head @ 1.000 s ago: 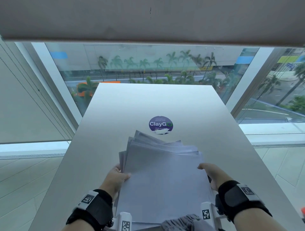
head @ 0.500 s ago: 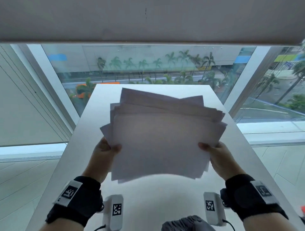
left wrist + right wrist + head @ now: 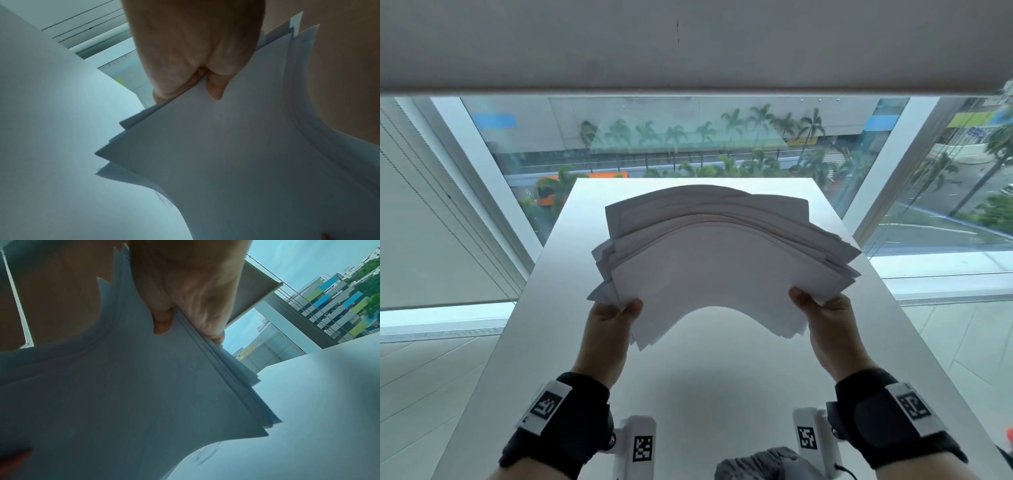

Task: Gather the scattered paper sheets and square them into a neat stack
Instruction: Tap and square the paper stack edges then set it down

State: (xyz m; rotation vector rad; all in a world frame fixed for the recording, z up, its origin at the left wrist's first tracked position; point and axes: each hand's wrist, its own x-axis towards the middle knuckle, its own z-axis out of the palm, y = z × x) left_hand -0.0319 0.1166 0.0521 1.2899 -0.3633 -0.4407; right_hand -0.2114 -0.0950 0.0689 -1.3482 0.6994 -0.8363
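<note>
A fanned bundle of white paper sheets point(image 3: 715, 263) hangs in the air above the white table point(image 3: 722, 387), bowed upward in an arch, its edges uneven. My left hand point(image 3: 616, 315) pinches the bundle's lower left corner, thumb on top. My right hand point(image 3: 815, 308) pinches the lower right corner the same way. In the left wrist view the left hand point(image 3: 197, 68) grips the sheets point(image 3: 236, 162) with thumb over fingers. The right wrist view has the right hand point(image 3: 185, 305) clamped on the staggered sheets point(image 3: 133, 394). The round sticker on the table is hidden behind the paper.
The table's far edge point(image 3: 688, 180) meets a tall window point(image 3: 688, 144) with white frame posts on both sides. A roller blind point(image 3: 431, 212) hangs at the left. Grey cloth point(image 3: 756, 466) lies at the near table edge between my wrists.
The bundle, flat on the table a second ago, was lifted upright and has now tipped forward and bowed into an arch; both hands moved up and away from me with it.
</note>
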